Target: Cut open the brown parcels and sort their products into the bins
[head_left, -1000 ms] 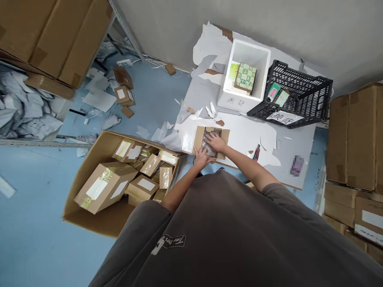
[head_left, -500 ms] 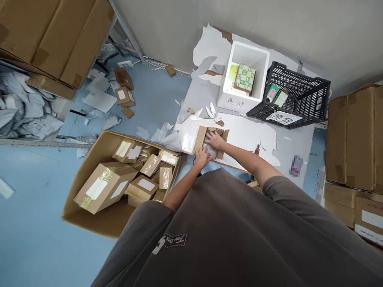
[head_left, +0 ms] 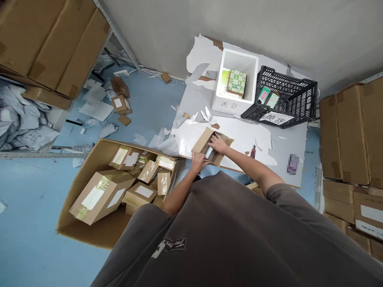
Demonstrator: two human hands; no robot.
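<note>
An opened cardboard box [head_left: 201,140] rests at the near edge of the table, turned at a slant, its flaps folded out. My left hand [head_left: 198,162] is closed on the box's near edge at the lower left. My right hand [head_left: 219,143] reaches into the opening with bent fingers; what its fingertips grip there is hidden. Something pale and shiny [head_left: 208,152] shows inside the box, between the hands. A red and black utility knife [head_left: 253,151] lies on the table to the right of my right forearm.
A white foam box [head_left: 218,104] and a black plastic crate [head_left: 309,99], both with small boxes inside, stand at the table's back. A large carton [head_left: 64,215] full of taped parcels is at my left. Torn paper [head_left: 197,73] lies about; stacked cartons [head_left: 338,135] stand right.
The cardboard box has turned and tilted, showing more of its inside. My right hand has shifted deeper, toward the far end, with fingers more bent. My left hand stays at the near edge.
</note>
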